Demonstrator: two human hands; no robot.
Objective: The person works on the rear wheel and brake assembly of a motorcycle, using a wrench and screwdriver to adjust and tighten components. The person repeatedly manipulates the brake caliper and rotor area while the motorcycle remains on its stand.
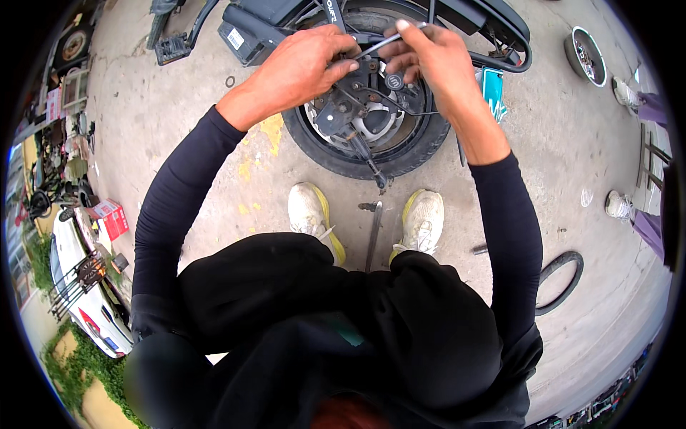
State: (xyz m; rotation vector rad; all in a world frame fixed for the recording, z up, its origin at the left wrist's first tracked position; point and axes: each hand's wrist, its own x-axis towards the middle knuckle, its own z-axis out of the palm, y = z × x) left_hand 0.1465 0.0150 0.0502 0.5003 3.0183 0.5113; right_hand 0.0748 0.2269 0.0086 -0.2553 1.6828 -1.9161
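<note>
A two-wheeler with a black frame lies in front of me, its rear wheel (421,143) facing up. Dark, greasy brackets (336,114) and a shock absorber (363,151) sit over the hub. My right hand (446,68) grips a slim metal rod-like tool (382,44) between thumb and fingers; the tool slants down toward my left fingertips. My left hand (300,64) is closed, thumb and fingers pinched at the tool's lower end beside the bracket. Whatever lies between those fingertips is hidden. A round black cap (393,81) shows just below my right fingers.
A long metal bar tool (374,236) lies between my shoes. To the right are a metal bowl (586,57) of small parts, a teal packet (491,89), a black rubber ring (561,282) and another person's shoes (620,205). A washer (230,81) lies left of the wheel.
</note>
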